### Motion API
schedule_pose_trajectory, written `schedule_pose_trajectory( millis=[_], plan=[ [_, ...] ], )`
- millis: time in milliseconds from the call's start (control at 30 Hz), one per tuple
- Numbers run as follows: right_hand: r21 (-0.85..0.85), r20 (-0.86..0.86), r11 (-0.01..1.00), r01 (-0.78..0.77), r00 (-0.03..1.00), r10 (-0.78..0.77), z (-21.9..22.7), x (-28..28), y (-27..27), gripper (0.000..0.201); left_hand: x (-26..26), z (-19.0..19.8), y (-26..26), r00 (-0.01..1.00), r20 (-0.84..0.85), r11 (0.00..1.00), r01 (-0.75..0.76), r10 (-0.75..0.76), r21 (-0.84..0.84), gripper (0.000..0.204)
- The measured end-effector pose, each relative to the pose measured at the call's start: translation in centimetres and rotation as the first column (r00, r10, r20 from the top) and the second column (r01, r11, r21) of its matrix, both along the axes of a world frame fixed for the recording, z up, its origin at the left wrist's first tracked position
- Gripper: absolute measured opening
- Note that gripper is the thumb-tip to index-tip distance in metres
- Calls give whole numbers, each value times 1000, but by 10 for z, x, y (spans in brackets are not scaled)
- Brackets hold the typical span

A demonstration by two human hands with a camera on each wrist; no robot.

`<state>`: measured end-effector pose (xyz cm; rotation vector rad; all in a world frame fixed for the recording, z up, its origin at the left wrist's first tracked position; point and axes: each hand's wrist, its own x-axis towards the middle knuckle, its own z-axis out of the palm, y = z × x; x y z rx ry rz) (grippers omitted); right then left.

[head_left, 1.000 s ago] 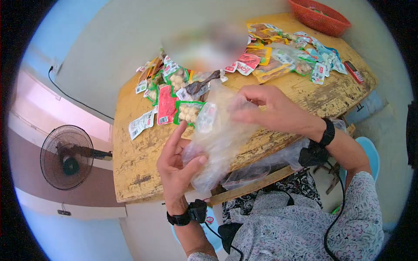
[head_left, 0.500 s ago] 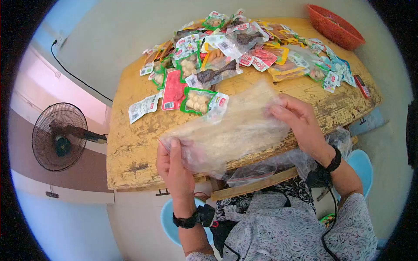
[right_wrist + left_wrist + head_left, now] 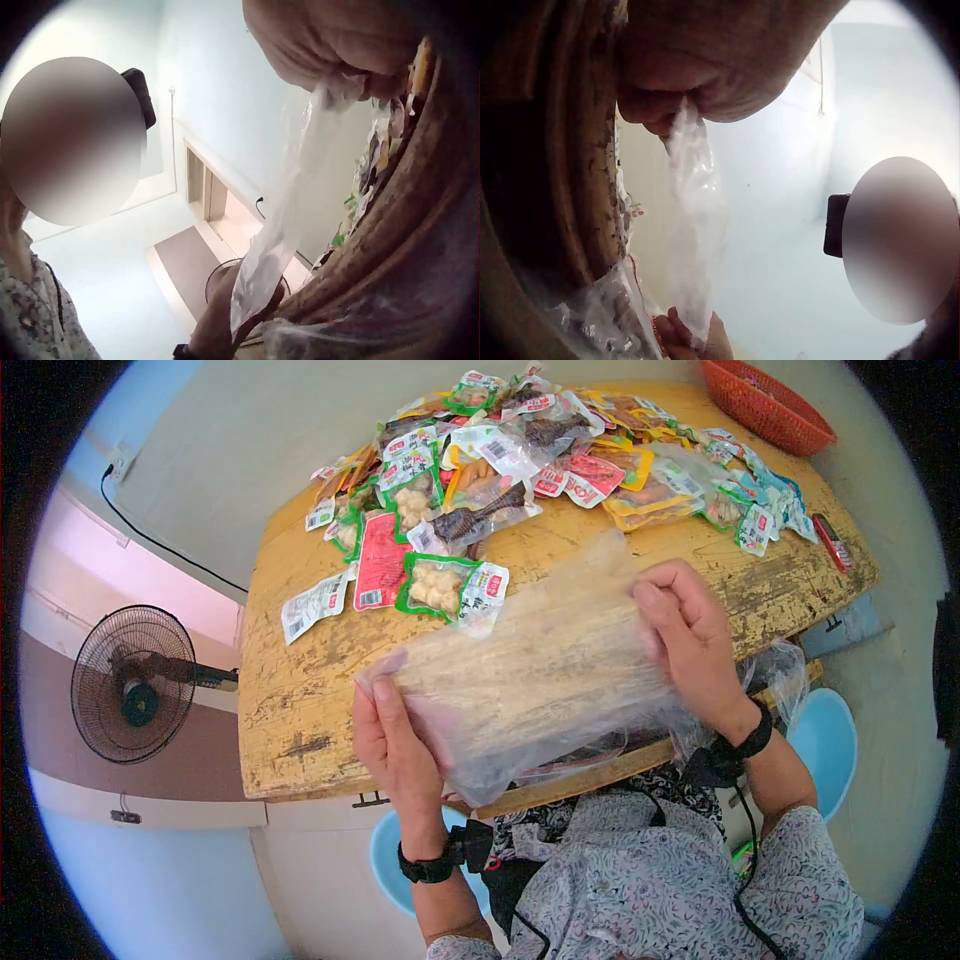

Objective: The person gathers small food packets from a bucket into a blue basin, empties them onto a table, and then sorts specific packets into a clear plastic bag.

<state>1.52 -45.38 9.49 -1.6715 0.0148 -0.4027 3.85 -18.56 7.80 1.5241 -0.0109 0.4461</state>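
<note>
A clear plastic bag is stretched between both hands above the table's front edge in the head view. My left hand pinches its left end, thumb on top. At the other end my right hand grips the plastic between thumb and curled fingers. The left wrist view has the bag edge-on, as a thin strip hanging from the left hand. From the right wrist, the bag runs from the right hand down to the left. Just beyond the bag lies a green-edged food packet.
Sealed food packets are heaped at the back of the worn yellow table. An orange basket and a red phone-like object are at the right. More clear plastic hangs by the front edge. Blue basins stand below; a fan is left.
The bag was bunched between the hands a second ago; the hands moved apart and it is now spread flat. Since half a second ago, its lower side has dropped open a little further.
</note>
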Motion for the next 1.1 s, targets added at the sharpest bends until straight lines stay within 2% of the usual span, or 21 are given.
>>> schedule_pose_trajectory(
  millis=[33, 167, 233, 267, 333, 433, 500, 533, 600, 633, 700, 767, 867, 967, 1033, 1100],
  plan=[
    [-64, 3, 998, 26, 1000, -26, 1, 0, -2, 12, -2, 0, 1, 1000, -30, 999, 4, -2, 38, 32],
    [-14, -23, 1000, 19, 1000, -19, -1, 5, -10, 14, -1, -4, 7, 996, -79, 992, 45, -36, 114, 35],
    [-31, -98, 999, -19, 995, 16, 1, 3, -11, 17, 1, 3, 8, 990, -85, 993, 112, -114, -27, 35],
    [-157, 63, 985, 69, 996, -60, -2, 4, -9, 20, 1, 6, 10, 985, -86, 985, 140, -149, -97, 36],
    [-347, 394, 895, 282, 909, -134, -10, 6, -2, 27, 0, 8, 15, 979, -100, 983, 172, -178, -65, 38],
    [-572, 478, 780, 253, 876, 66, 9, -23, 2, 38, -3, 13, 13, 976, -118, 980, 175, -185, -95, 43],
    [-643, 479, 763, 68, 813, 331, 16, -34, 16, 50, -7, 17, 9, 968, -112, 964, 201, -222, -177, 47],
    [-697, 463, 716, 38, 786, 410, 24, -40, 31, 51, -8, 19, 8, 962, -97, 945, 227, -255, -237, 48],
    [-792, 445, 608, 54, 733, 514, 31, -39, 53, 52, -11, 25, 5, 952, -62, 909, 266, -300, -320, 51],
    [-828, 446, 552, 98, 711, 543, 30, -35, 61, 53, -15, 30, 4, 949, -45, 897, 278, -311, -343, 53],
    [-859, 441, 482, 174, 730, 522, 22, -28, 67, 51, -21, 35, 5, 958, -13, 893, 261, -286, -367, 55],
    [-859, 438, 452, 240, 802, 407, 12, -18, 68, 48, -26, 38, 10, 975, 22, 905, 213, -220, -369, 57],
    [-847, 314, 524, 90, 880, 357, 6, -11, 78, 53, -37, 49, 25, 991, 71, 943, 131, -114, -306, 61],
    [-668, 246, 703, -244, 819, 518, 0, -15, 119, 62, -56, 70, 33, 996, 51, 979, -58, 69, -196, 66],
    [-475, 368, 802, -363, 746, 555, -5, -20, 160, 53, -66, 81, 30, 976, 123, 965, -148, 178, -219, 70],
    [-284, 271, 736, -614, 685, 676, -6, -31, 186, 54, -75, 100, 17, 953, 192, 935, -169, 236, -311, 74]
  ],
)
